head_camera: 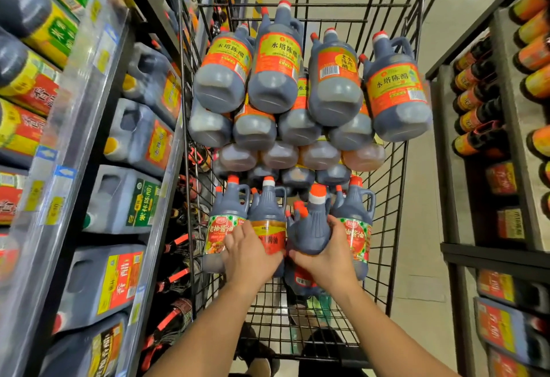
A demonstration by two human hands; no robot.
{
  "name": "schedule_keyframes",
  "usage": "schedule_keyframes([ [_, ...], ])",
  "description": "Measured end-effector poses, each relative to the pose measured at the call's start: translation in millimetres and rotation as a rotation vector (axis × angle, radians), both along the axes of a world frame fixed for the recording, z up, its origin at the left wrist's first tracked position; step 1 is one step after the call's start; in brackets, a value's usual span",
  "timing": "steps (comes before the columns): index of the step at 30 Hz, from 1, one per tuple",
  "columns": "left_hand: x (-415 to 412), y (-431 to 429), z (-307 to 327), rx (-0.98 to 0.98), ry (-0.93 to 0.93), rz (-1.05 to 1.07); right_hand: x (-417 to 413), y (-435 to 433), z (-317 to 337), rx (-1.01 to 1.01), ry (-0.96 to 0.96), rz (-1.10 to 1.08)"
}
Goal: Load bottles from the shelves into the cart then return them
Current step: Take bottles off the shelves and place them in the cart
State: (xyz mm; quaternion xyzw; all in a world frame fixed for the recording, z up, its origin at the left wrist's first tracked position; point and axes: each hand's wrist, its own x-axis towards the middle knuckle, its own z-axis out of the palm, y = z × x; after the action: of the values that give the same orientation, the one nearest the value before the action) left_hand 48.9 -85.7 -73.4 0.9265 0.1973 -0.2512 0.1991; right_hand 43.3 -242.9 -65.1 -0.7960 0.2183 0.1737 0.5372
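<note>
A black wire cart (395,186) fills the middle of the head view, stacked high with dark jug-shaped bottles. The far rows lie on their sides with orange and yellow labels (276,58). A near row of dark soy sauce jugs stands upright with red and white caps. My left hand (250,253) presses on the yellow and red label of one upright jug (266,207). My right hand (333,253) wraps around the shoulder of the neighbouring dark jug (311,227), which tilts towards me. Two more upright jugs (227,221) (357,218) flank them.
A shelf unit (89,126) on the left holds large dark canisters with handles and price tags along its edges. On the right a dark rack (506,144) carries small orange-labelled bottles. Pale floor (422,227) shows between cart and rack. The cart's near floor grid is bare.
</note>
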Motion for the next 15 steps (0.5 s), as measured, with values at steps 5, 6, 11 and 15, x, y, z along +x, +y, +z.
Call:
schedule_keyframes([
  [5,17.2,-20.2,-7.8,0.169,0.064,0.025,5.2,-13.5,21.7,0.033,-0.066,-0.041],
  [6,20.1,-23.3,-9.8,0.195,0.071,0.026,7.6,-16.4,26.8,0.021,-0.087,-0.034],
  [11,25.6,-37.4,-18.0,0.22,0.058,0.08,25.1,-31.7,48.7,-0.011,-0.166,-0.037],
  [15,24.8,-56.5,-19.5,0.149,0.053,0.101,33.7,-48.3,54.7,-0.037,-0.191,-0.06],
])
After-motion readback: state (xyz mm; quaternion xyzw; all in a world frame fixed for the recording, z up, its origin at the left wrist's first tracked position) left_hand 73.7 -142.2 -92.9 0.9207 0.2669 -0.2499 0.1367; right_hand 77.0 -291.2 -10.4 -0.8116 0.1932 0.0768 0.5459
